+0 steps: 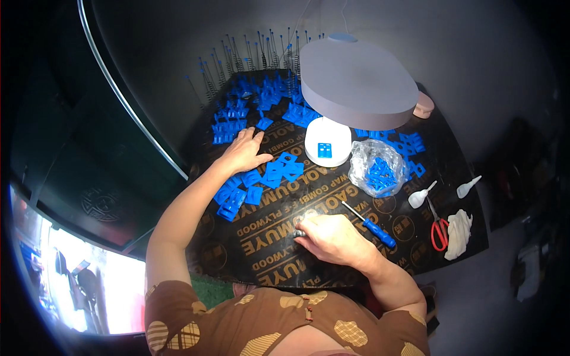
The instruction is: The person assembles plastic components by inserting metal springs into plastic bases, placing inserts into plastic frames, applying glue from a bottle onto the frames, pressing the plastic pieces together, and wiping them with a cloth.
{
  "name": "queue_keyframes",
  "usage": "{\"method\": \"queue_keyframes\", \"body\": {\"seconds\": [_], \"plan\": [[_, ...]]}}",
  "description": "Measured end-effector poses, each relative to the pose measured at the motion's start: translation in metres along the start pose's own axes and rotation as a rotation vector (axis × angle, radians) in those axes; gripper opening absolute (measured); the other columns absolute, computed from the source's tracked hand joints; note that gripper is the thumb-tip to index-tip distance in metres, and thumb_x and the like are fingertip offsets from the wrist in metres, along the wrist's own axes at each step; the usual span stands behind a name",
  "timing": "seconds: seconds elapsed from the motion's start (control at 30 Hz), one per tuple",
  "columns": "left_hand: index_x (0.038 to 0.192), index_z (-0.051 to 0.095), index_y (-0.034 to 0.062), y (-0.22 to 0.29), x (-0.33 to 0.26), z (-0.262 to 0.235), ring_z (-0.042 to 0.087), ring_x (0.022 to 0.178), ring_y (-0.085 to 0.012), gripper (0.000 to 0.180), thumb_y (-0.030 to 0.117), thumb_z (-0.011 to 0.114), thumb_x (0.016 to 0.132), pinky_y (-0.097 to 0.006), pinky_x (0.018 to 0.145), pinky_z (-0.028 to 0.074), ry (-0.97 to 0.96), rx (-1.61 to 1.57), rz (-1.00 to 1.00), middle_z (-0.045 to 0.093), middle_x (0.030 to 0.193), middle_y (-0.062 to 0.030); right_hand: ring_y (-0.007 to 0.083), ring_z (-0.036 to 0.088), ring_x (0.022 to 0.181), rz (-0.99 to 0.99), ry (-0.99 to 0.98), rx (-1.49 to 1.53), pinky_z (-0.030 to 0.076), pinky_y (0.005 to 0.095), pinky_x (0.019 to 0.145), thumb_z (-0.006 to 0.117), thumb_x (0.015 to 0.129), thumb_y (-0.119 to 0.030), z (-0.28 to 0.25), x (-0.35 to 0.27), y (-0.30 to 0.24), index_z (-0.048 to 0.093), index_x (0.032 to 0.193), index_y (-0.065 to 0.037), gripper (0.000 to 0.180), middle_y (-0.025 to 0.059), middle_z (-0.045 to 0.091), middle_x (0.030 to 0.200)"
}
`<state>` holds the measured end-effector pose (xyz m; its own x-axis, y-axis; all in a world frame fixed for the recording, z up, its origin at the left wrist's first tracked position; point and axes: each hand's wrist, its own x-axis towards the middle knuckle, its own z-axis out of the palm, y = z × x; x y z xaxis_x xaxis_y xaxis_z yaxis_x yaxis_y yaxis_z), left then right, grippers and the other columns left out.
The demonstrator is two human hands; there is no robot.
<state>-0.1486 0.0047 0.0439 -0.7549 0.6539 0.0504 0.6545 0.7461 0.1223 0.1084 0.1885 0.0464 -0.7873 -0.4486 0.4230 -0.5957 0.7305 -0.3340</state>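
While pinching grey piece in right hand, held spread-fingered left hand at blue parts; apparently selecting, next requiring pinch.

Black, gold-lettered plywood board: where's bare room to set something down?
Near-left, between blue square plastic plates and the near edge of the board; also between the blue-handled screwdriver and red-handled scissors. Crowded: far side, with blue plastic parts.
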Motion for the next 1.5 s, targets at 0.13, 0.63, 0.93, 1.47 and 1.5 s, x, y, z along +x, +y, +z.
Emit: {"method": "queue_keyframes", "body": {"seconds": [0.13, 0.63, 0.93, 1.47, 1.5], "plan": [[0.144, 0.029, -0.0009, 0.002, 0.013, -0.002, 0.015, 0.140, -0.0457, 0.083, 0.046, 0.062, 0.085, -0.047, 0.114, 0.021, -0.070, -0.077, 0.012, 0.014, 0.148, -0.0365, 0.0292, 0.062, 0.068, 0.030, 0.005, 0.014, 0.049, 0.0373, 0.057, 0.070, 0.079, -0.015, 0.001, 0.001, 0.002, 0.055, 0.092, -0.005, 0.022, 0.0115, 0.060, 0.074], [0.141, 0.036, -0.0008, -0.003, 0.055, 0.025, 0.022, 0.137, -0.0475, 0.077, 0.054, 0.051, 0.090, -0.050, 0.112, 0.025, 0.018, -0.021, -0.123, 0.020, 0.146, -0.0353, 0.0320, 0.059, 0.064, 0.021, -0.002, 0.040, 0.048, 0.0404, 0.058, 0.069, 0.079, -0.017, -0.001, 0.003, 0.001, 0.049, 0.081, -0.004, 0.024, 0.0128, 0.055, 0.067], [0.132, 0.047, -0.0038, 0.011, 0.071, 0.031, 0.029, 0.133, -0.0434, 0.076, 0.059, 0.045, 0.089, -0.047, 0.106, 0.032, 0.101, 0.058, -0.276, 0.034, 0.140, -0.0330, 0.0319, 0.059, 0.066, 0.030, -0.016, 0.027, 0.048, 0.0404, 0.060, 0.070, 0.078, -0.016, -0.002, 0.005, -0.001, 0.050, 0.081, -0.004, 0.023, 0.0128, 0.056, 0.067], [0.126, 0.054, -0.0028, 0.010, 0.085, 0.039, 0.037, 0.124, -0.0363, 0.072, 0.058, 0.044, 0.090, -0.043, 0.097, 0.037, 0.165, 0.096, -0.293, 0.046, 0.131, -0.0269, 0.0319, 0.058, 0.064, 0.000, 0.023, 0.047, 0.048, 0.0403, 0.060, 0.070, 0.077, -0.015, -0.002, 0.004, 0.001, 0.050, 0.080, -0.004, 0.024, 0.0125, 0.055, 0.066], [0.127, 0.054, -0.0028, 0.010, 0.084, 0.038, 0.037, 0.124, -0.0365, 0.072, 0.058, 0.045, 0.090, -0.043, 0.098, 0.037, 0.151, 0.093, -0.297, 0.046, 0.131, -0.0270, 0.0319, 0.058, 0.064, 0.007, 0.019, 0.049, 0.048, 0.0403, 0.060, 0.071, 0.077, -0.015, -0.002, 0.004, 0.000, 0.050, 0.080, -0.004, 0.024, 0.0124, 0.055, 0.065]]}}
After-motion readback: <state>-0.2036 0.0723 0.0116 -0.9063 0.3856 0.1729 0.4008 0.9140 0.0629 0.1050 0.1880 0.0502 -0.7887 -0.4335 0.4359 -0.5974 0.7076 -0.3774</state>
